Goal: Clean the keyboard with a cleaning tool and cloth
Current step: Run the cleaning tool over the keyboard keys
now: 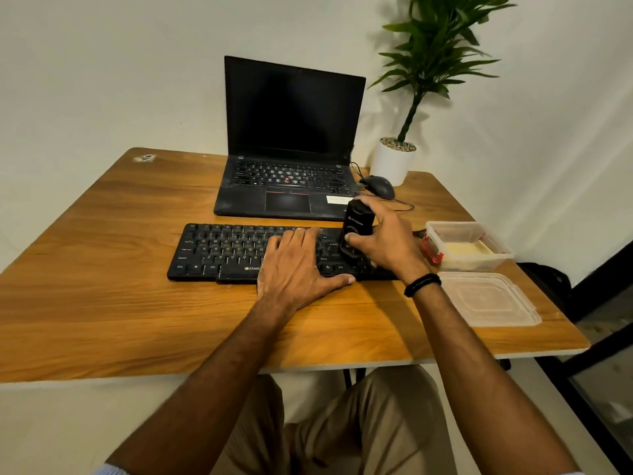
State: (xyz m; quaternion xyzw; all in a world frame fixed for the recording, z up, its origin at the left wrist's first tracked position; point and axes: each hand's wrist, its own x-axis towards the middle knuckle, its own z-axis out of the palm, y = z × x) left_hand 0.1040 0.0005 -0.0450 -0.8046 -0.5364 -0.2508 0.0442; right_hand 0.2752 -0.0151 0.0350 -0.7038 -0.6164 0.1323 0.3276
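While left hand [294, 265] presses matte keyboard [219, 248], right hand [383, 241] grips tool [356, 221] — boxy, black.

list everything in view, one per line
table: 1, brown wood, under everything
laptop: 1, black, open, back centre
keyboard: 1, black, in front of laptop
mouse: 1, black, right of laptop
plant: 1, green in white pot, back right
box: 1, clear, red clips, right edge
lid: 1, clear, in front of box
tool: 1, black, upright on keyboard's right end
wristband: 1, black, right wrist
left grip: 1, bare hand, flat on keyboard
right grip: 1, bare hand, holding tool
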